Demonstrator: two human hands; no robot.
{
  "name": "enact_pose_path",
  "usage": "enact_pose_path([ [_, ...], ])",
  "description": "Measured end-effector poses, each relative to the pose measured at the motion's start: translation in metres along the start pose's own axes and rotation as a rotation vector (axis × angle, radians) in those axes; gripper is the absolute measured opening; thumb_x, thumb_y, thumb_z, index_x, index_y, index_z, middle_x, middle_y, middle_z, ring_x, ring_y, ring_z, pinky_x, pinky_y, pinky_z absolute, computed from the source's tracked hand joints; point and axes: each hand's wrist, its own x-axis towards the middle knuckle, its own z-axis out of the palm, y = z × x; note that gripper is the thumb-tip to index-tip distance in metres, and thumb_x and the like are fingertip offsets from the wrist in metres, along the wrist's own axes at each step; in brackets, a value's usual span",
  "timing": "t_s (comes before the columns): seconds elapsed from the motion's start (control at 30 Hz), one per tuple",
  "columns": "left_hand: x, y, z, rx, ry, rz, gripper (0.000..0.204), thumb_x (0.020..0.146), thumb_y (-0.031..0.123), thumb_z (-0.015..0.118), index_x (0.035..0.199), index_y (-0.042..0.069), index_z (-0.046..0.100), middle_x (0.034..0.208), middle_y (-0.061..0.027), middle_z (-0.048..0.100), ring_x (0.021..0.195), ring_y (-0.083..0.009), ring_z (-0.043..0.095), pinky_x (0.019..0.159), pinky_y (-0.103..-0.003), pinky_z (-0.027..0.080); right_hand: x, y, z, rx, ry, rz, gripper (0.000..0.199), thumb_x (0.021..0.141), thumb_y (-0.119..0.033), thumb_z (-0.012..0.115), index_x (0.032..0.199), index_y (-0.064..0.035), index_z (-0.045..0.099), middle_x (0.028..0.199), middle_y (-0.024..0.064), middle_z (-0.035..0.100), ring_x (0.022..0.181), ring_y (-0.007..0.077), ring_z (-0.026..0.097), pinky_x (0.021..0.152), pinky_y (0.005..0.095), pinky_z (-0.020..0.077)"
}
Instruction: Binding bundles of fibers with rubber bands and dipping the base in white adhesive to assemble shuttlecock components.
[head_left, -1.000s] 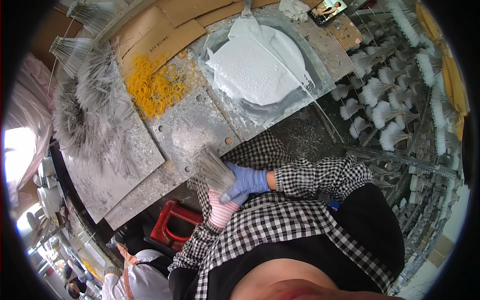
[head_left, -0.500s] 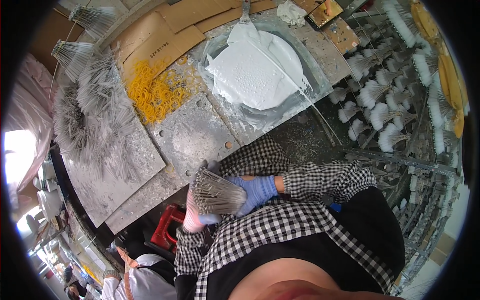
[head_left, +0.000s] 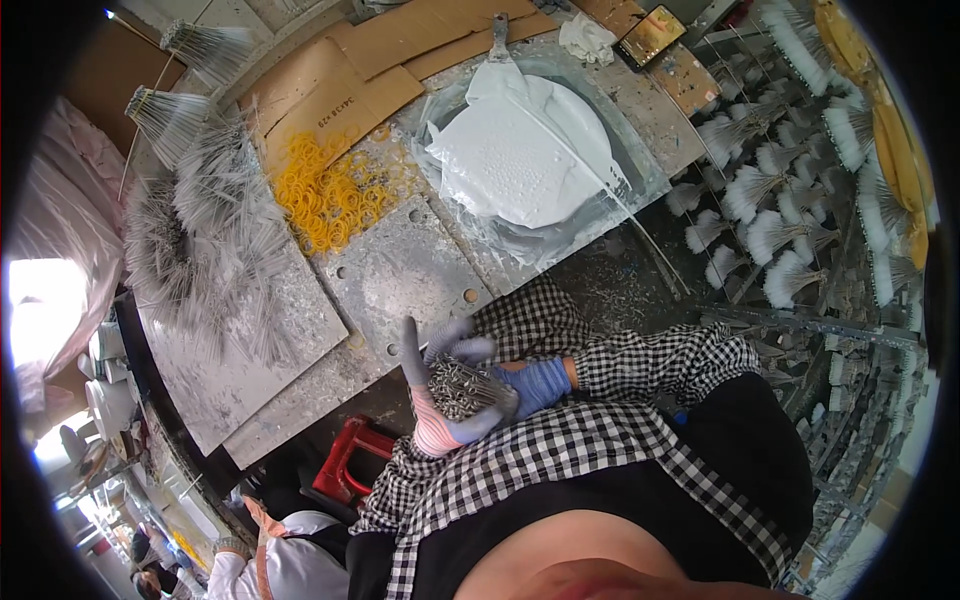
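Observation:
A bundle of thin grey, wire-like strands (head_left: pixel 462 388) is held over my lap, its cut ends facing left. My right hand (head_left: pixel 541 385), in a blue glove, grips its right end; part of these fingers is hidden behind the bundle. My left hand (head_left: pixel 432 425), in a pink-striped glove with grey fingers, is at the bundle's left end. Its index finger points up and the others are spread, with the palm and thumb beside the strand ends. Similar strands lie in a loose heap (head_left: pixel 215 245) on the bench at the left.
Yellow rings (head_left: pixel 335 190) lie beside a metal plate (head_left: pixel 405 270). White paste fills a round pan (head_left: pixel 520 150), with a scraper (head_left: pixel 500 40) and a rod at it. A phone (head_left: pixel 650 38) lies behind. White-tipped bundles (head_left: pixel 790 275) fill a rack at right. A red stool (head_left: pixel 352 455) and another person are at lower left.
My left hand has loosened from around the bundle, its fingers now stretched and spread. The bundle and both hands have shifted right, and the strand ends have turned more toward view.

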Motion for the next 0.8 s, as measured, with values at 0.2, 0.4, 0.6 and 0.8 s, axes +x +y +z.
enact_pose_path([
  [0.2, -0.012, 0.018, -0.008, 0.102, -0.136, -0.299, 0.107, 0.074, 0.000, 0.082, 0.158, 0.008, 0.017, 0.107, -0.0222, 0.068, 0.101, -0.0298, 0.069, 0.098, -0.044, 0.052, 0.001, 0.013, 0.008, 0.120, 0.080, -0.199, 0.067, 0.087, -0.033, 0.073, 0.141, -0.0026, 0.048, 0.136, 0.0178, 0.057, 0.126, 0.0273, 0.056, 0.108, 0.0389, 0.0452],
  [0.4, 0.042, 0.050, -0.009, 0.498, -0.283, 0.194, 0.072, 0.075, -0.012, 0.070, 0.138, -0.001, 0.039, 0.082, -0.0120, 0.065, 0.070, -0.0224, 0.066, 0.066, -0.038, 0.056, 0.038, -0.070, -0.063, -0.157, 0.106, -0.123, 0.085, 0.066, -0.039, 0.088, 0.133, -0.0016, 0.052, 0.131, 0.0171, 0.057, 0.127, 0.0279, 0.054, 0.109, 0.0376, 0.0431],
  [0.6, 0.084, 0.047, -0.037, 0.742, -0.337, 0.762, 0.081, 0.071, -0.010, 0.075, 0.145, 0.000, 0.041, 0.092, -0.0117, 0.065, 0.081, -0.0265, 0.067, 0.073, -0.038, 0.057, 0.092, -0.033, -0.071, -0.636, 0.645, -0.464, 0.089, 0.062, -0.045, 0.086, 0.135, -0.0063, 0.052, 0.135, 0.0150, 0.053, 0.131, 0.0310, 0.049, 0.115, 0.0405, 0.0361],
  [0.8, 0.076, 0.024, -0.052, 0.784, 0.138, 0.449, 0.091, 0.074, -0.008, 0.075, 0.151, -0.003, 0.027, 0.104, -0.0084, 0.065, 0.091, -0.0185, 0.064, 0.089, -0.033, 0.053, 0.101, -0.006, -0.065, -0.779, 0.725, -0.112, 0.084, 0.072, -0.055, 0.077, 0.139, -0.0106, 0.050, 0.137, 0.0141, 0.052, 0.132, 0.0311, 0.048, 0.119, 0.0477, 0.0299],
])
